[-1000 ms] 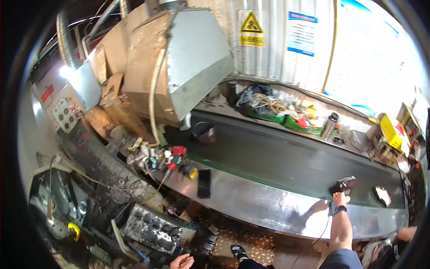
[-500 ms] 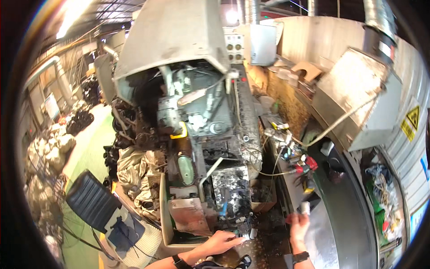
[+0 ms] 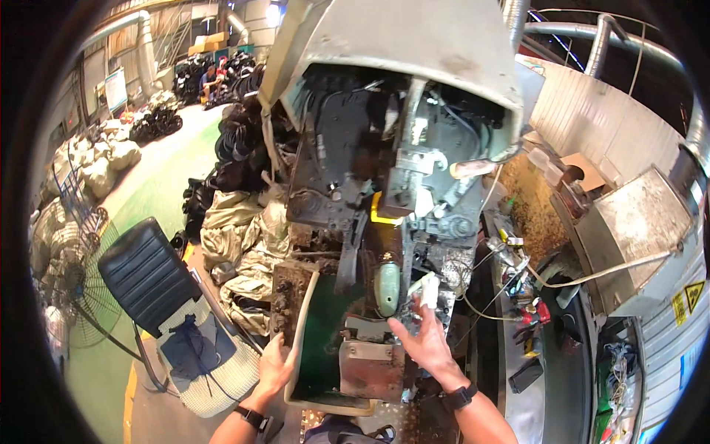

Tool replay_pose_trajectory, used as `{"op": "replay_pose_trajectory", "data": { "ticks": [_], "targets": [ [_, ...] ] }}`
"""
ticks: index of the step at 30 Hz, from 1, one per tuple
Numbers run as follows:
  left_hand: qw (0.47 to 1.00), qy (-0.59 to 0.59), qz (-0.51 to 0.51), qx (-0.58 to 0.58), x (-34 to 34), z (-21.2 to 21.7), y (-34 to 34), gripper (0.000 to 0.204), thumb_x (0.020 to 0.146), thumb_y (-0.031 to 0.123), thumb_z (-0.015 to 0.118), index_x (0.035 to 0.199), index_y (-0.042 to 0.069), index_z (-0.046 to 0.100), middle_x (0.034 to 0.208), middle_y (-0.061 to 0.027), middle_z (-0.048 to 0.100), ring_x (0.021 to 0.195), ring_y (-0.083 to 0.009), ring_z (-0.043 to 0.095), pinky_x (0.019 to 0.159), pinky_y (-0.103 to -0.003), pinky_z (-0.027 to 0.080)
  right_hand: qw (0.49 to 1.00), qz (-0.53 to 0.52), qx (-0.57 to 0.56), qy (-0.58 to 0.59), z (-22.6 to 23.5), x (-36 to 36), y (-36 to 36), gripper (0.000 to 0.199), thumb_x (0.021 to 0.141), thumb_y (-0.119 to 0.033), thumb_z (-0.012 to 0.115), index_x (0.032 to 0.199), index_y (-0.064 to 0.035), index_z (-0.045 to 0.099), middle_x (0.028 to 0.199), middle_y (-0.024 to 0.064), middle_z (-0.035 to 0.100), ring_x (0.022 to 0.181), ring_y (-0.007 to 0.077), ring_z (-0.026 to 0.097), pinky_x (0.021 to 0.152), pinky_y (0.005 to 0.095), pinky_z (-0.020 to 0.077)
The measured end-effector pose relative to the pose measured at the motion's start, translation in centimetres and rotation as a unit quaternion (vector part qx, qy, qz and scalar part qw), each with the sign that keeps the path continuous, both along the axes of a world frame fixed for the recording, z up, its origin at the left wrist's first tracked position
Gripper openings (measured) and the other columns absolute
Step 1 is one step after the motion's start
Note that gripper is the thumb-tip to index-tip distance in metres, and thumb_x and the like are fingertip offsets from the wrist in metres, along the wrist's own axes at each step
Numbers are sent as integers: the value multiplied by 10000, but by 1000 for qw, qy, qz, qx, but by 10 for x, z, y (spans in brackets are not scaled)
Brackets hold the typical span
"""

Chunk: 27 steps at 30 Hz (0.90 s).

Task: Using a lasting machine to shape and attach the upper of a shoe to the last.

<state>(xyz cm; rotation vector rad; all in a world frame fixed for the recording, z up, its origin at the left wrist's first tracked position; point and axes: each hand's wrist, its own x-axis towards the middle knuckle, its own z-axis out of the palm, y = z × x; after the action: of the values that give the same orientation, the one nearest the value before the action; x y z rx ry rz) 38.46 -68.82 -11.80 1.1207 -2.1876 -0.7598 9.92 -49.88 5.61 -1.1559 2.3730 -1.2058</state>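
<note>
My left hand (image 3: pixel 274 368) is at the left rim of the cream-edged tray (image 3: pixel 295 386), just below a dark, grimy metal block (image 3: pixel 293 292). Its fingers point up and look parted, holding nothing that I can see. Over the tray's right side reaches my right hand (image 3: pixel 430 346), thumb spread away from the fingers. White material (image 3: pixel 427 287) shows at its fingertips; I cannot tell whether it covers them or lies behind. Close to that thumb hangs a pale green rounded machine part (image 3: pixel 387 288). A reddish-brown metal plate (image 3: pixel 367 370) lies in the tray.
A hooded machine (image 3: pixel 414 44) rises ahead, with a yellow bracket (image 3: pixel 384 209) at its middle. To the left stand a black chair (image 3: pixel 144 255) and a fan (image 3: pixel 74 281). A side bench (image 3: pixel 529 414) holds a red tool (image 3: pixel 535 314). Someone (image 3: pixel 213 80) is far off.
The view has swung left. My right hand has left the side bench and come over to the tray's right side. My left hand has shifted to the tray's left rim.
</note>
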Motion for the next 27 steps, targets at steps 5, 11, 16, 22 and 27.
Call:
{"op": "replay_pose_trajectory", "data": {
  "ticks": [5, 11, 16, 22, 27],
  "targets": [
    [996, -25, -62, 56, -40, -29, -23, 742, 958, 290, 646, 1509, -53, 288, 1302, -276, 571, 1198, -419, 565, 1008, -473, 472, 997, 7, 46, 54, 15, 7, -52, 846, 836, -432, 791, 1338, 149, 436, 1156, 369, 588, 1108, 514, 570, 977, 500, 473],
    [992, 9, -93, -89, -75, -46, -61, 622, 968, 195, 607, 1481, -32, 336, 1178, -289, 626, 1053, -439, 636, 862, -479, 534, 987, -10, 39, 155, -6, 1, -79, 929, 822, -378, 804, 1414, 150, 319, 1328, 368, 469, 1217, 499, 492, 1041, 489, 425],
    [996, -8, -63, 66, -81, -31, -59, 565, 964, 162, 583, 1477, 70, 362, 1036, -311, 669, 933, -499, 656, 799, -545, 536, 983, -26, -16, 183, -6, 2, -95, 1160, 772, -239, 838, 1531, 143, 48, 1540, 396, 231, 1401, 519, 326, 1167, 466, 316],
    [990, 18, -78, 114, -42, -46, -30, 556, 942, 187, 629, 1438, 38, 428, 1148, -292, 643, 1068, -461, 631, 900, -502, 523, 995, -57, 12, 82, -11, 8, -92, 1207, 727, -196, 849, 1520, 163, 13, 1511, 414, 266, 1390, 518, 339, 1162, 454, 315],
    [989, 34, -68, 124, -19, -56, -2, 495, 945, 249, 661, 1354, 21, 499, 1189, -268, 637, 1106, -413, 639, 934, -457, 506, 993, -65, 46, 88, -11, 11, -88, 1247, 733, -215, 844, 1536, 129, -47, 1566, 391, 167, 1416, 510, 305, 1175, 449, 298]
  ]
}}
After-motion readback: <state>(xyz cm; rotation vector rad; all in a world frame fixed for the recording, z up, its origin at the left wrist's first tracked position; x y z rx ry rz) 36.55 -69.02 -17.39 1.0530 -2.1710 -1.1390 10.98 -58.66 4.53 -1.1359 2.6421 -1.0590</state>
